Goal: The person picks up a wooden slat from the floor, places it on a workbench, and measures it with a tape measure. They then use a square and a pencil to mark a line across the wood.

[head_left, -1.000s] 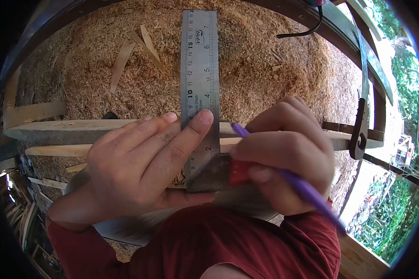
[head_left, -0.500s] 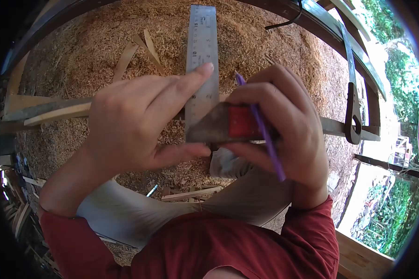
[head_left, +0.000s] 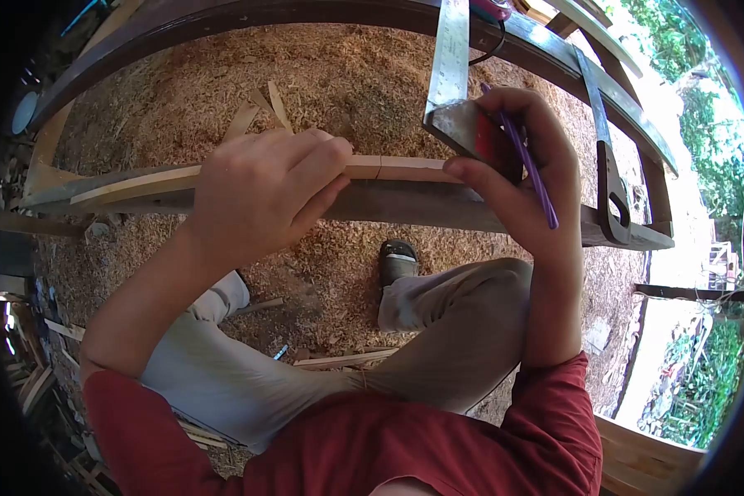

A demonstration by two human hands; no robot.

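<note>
My left hand (head_left: 264, 186) is closed over a pale wooden strip (head_left: 405, 168) that lies along a narrow plank (head_left: 422, 205). A thin dark line crosses the strip between my hands. In my right hand (head_left: 537, 157) is a try square (head_left: 463, 128) with a metal blade marked as a ruler and a partly red stock; its blade points away from me. A purple pencil (head_left: 527, 161) is held in the same hand, slanting across the stock. My right thumb is close to the strip's right end; whether it touches cannot be made out.
A handsaw (head_left: 610, 182) with a dark handle leans across the frame at the right. A dark beam (head_left: 248, 25) spans the far side, with a black cord near the square's blade. Wood shavings (head_left: 339, 91) cover the ground, with offcuts (head_left: 347, 360) near my feet.
My left hand has left the square's blade and closed on the wooden strip. My right hand has tilted the square and shifted it away and rightward, uncovering the strip.
</note>
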